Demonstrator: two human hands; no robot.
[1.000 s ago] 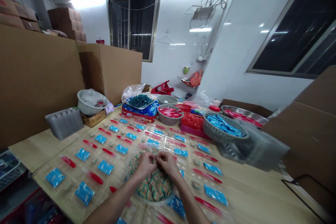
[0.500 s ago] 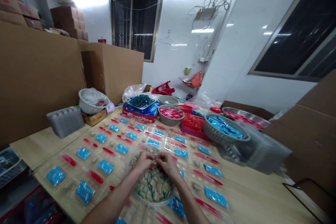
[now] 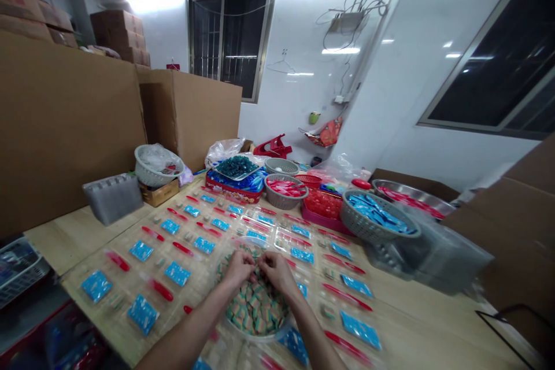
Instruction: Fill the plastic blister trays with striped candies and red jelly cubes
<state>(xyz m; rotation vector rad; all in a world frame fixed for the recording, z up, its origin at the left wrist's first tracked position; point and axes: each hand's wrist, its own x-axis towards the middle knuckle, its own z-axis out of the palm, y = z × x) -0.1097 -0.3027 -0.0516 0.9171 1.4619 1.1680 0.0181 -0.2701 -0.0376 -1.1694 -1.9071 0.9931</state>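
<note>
watching through the head camera, i see my left hand (image 3: 237, 270) and my right hand (image 3: 275, 273) meeting over a round dish (image 3: 241, 328) heaped with rainbow-striped candy pieces (image 3: 256, 307). my fingers (image 3: 250, 265) are curled in a narrow bunch on the far side of the heap, both hands almost touching; i cannot tell whether they are pinching a piece. the dish sits towards the near side of the light wooden desk (image 3: 82, 243), resting on clear plastic trays (image 3: 284, 241) that spread left and right around it. the trays are set out in rows of flat blue packets (image 3: 177, 273), red sticks (image 3: 161, 289) and small pale pieces (image 3: 188, 237).

beyond the trays, at the far side, a shallow tray of dark teal candy (image 3: 236, 166) sits on a red tin (image 3: 229, 193). just right of it is a grey basket of red packets (image 3: 284, 191). further right, a grey basket of blue packets (image 3: 379, 217) stands beside a steel basin (image 3: 414, 189). on the left, a white basket (image 3: 156, 165) rests on a small cardboard box (image 3: 159, 193), with large cardboard boxes (image 3: 65, 133) rising behind it.
</note>
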